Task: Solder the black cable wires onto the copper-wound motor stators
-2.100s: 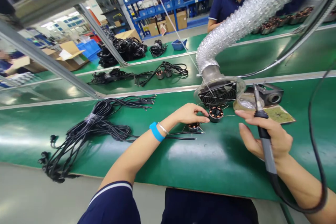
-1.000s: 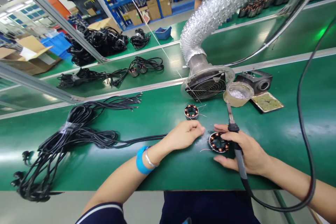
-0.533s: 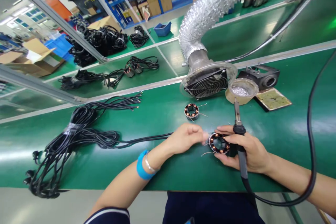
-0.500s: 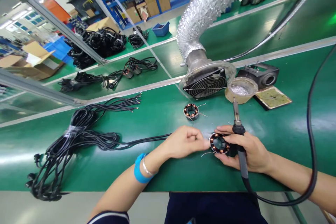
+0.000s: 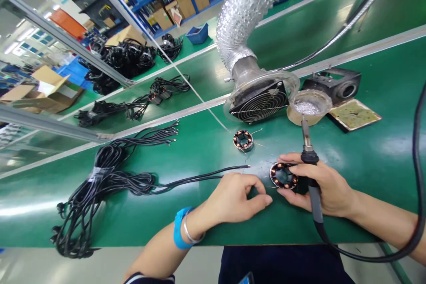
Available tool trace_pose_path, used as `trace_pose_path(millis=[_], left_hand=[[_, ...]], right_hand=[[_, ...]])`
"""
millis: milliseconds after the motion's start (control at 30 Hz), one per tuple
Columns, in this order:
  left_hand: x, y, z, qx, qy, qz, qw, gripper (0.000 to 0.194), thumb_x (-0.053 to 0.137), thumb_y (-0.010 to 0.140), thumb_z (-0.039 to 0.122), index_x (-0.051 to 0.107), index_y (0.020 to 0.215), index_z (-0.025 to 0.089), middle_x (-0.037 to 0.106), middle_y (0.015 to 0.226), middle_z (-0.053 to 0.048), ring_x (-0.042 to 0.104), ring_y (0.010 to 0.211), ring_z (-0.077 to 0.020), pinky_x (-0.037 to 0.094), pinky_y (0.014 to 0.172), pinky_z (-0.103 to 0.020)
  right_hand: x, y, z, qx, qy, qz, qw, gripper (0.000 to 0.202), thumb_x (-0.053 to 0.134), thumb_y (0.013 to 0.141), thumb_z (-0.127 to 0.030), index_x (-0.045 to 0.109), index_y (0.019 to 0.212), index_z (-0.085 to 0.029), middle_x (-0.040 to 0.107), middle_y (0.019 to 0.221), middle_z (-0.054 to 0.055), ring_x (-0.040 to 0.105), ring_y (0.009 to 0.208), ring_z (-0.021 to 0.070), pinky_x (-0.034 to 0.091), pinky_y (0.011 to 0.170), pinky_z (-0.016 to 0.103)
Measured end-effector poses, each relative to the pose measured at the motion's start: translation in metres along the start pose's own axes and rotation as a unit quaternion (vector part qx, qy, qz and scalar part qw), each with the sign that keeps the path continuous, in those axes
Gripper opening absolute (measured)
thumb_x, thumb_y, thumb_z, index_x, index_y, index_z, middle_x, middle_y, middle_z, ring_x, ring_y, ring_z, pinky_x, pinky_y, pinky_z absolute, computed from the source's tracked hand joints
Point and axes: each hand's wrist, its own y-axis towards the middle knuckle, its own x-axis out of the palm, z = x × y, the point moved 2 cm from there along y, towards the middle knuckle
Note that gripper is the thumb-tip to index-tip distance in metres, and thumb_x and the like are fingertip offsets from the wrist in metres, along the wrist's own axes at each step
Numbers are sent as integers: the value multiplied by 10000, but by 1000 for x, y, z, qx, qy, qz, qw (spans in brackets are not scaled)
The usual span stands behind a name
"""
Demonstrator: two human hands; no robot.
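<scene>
In my right hand (image 5: 328, 186) are a soldering iron (image 5: 314, 191), its tip pointing away from me, and a ring-shaped copper-wound stator (image 5: 283, 175), gripped at its right side. My left hand (image 5: 241, 197) is just left of that stator, thumb and forefinger apart, apparently holding nothing; its other fingers are curled. Beyond my left hand, another stator (image 5: 243, 140) lies on the green table with thin wires sticking out. Two black cable ends (image 5: 213, 173) reach from the cable bundle (image 5: 109, 173) to near my left hand. The iron's tip is near a round pot of solder (image 5: 309, 107).
A fume fan (image 5: 261, 103) with a silver duct (image 5: 244, 17) stands behind the stators. At the right are a black iron stand (image 5: 342, 86) and a sponge tray (image 5: 354, 115). The iron's cord (image 5: 417, 164) loops over my right forearm.
My left hand has come away from the held stator and its thumb and forefinger have parted. A cable end formerly hidden behind it now shows. The view has shifted slightly.
</scene>
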Motion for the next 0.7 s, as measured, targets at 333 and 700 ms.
trace_pose_path(millis=[333,700], left_hand=[[11,7,-8,17,-270,-93,958,537,648,837,671,632,881,136,440,592,59,320,521,-75,249,498,-233],[19,-30,23,179,-447,-22,876,624,376,950,737,324,1295,219,497,1367,-183,519,1315,-284,356,1123,-505]], right_hand=[[-1,5,1,-22,-16,-11,1000,536,751,842,-181,482,1302,-234,656,1257,150,726,1036,269,668,794,385],[0,42,-72,-93,-28,105,990,254,742,826,-109,567,930,-261,759,1032,29,746,873,224,640,758,390]])
